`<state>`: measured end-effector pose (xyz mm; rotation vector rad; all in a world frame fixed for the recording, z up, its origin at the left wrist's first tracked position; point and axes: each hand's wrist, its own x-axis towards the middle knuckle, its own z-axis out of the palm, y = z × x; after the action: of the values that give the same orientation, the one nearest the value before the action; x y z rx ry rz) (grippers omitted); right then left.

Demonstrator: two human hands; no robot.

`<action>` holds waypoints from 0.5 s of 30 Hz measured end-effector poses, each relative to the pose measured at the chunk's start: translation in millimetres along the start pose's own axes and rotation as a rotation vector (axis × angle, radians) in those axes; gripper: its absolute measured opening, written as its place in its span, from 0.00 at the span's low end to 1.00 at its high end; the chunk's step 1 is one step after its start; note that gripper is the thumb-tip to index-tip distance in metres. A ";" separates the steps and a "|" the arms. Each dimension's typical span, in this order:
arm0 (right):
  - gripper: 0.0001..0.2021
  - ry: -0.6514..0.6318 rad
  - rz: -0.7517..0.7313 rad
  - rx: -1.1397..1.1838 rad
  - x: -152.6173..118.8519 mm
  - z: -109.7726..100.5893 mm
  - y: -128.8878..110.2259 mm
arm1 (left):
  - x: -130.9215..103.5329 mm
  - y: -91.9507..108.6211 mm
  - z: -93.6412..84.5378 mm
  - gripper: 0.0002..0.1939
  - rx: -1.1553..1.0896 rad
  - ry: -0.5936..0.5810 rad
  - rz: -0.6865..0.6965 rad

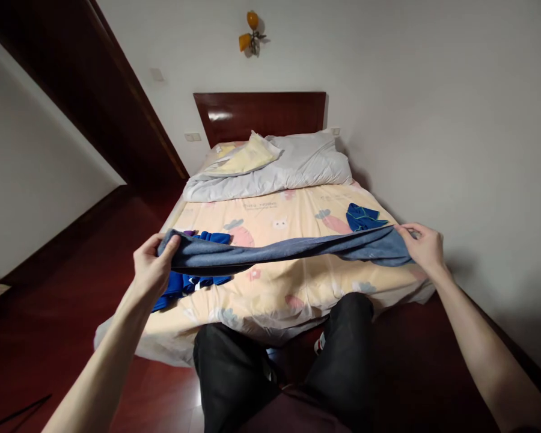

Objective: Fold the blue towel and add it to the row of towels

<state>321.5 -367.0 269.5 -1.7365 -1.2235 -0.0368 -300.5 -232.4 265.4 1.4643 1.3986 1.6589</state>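
Note:
A long blue-grey garment (pixel 288 248), denim-like and gathered into a narrow band, stretches between my two hands above the bed. My left hand (pixel 155 258) is closed on its left end, thumb on top. At the other end, my right hand (pixel 421 245) pinches the corner between thumb and fingers. Its exact kind cannot be made out. Behind and below the left end lie blue clothes (pixel 175 288) on the bed, partly covered from view. A smaller dark blue piece of clothing (pixel 360 216) with light green edging lies beyond the right end.
The bed (pixel 270 300) has a peach sheet with carrot prints. A grey-white quilt (pixel 306 162) and a pale yellow cloth (pixel 247 157) lie near the dark wooden headboard (pixel 265 114). A white wall (pixel 455 120) stands at the right; my legs are at the bed's foot.

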 end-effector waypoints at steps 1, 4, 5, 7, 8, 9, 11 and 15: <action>0.22 -0.046 -0.004 0.004 -0.2 -6.6 -0.8 | 4.2 -0.3 -0.4 0.23 -0.008 0.062 0.028; 0.26 -0.231 0.050 0.096 2.8 -27.5 0.2 | 16.1 -1.3 -4.4 0.24 -0.003 0.161 0.088; 0.28 -0.286 0.079 0.113 4.4 -35.0 1.2 | 18.6 -1.3 -6.5 0.24 0.001 0.151 0.098; 0.31 -0.400 0.123 0.121 7.3 -51.0 3.8 | 20.1 -0.1 -11.2 0.25 0.001 0.099 0.113; 0.33 -0.448 0.132 0.117 8.5 -59.3 5.6 | 19.3 1.1 -13.7 0.26 0.003 0.080 0.118; 0.34 -0.491 0.134 0.107 9.8 -67.4 7.9 | 17.7 2.7 -16.3 0.26 0.008 0.067 0.117; 0.33 -0.560 0.116 0.063 13.5 -82.1 15.2 | 13.9 6.5 -21.4 0.27 0.015 0.040 0.086; 0.27 -0.604 0.000 -0.228 29.1 -99.3 39.1 | 12.9 7.8 -29.4 0.31 0.063 -0.187 -0.082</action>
<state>411.0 -417.8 310.0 -2.0227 -1.7035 0.3875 -329.5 -234.0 281.0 1.5329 1.3986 1.4005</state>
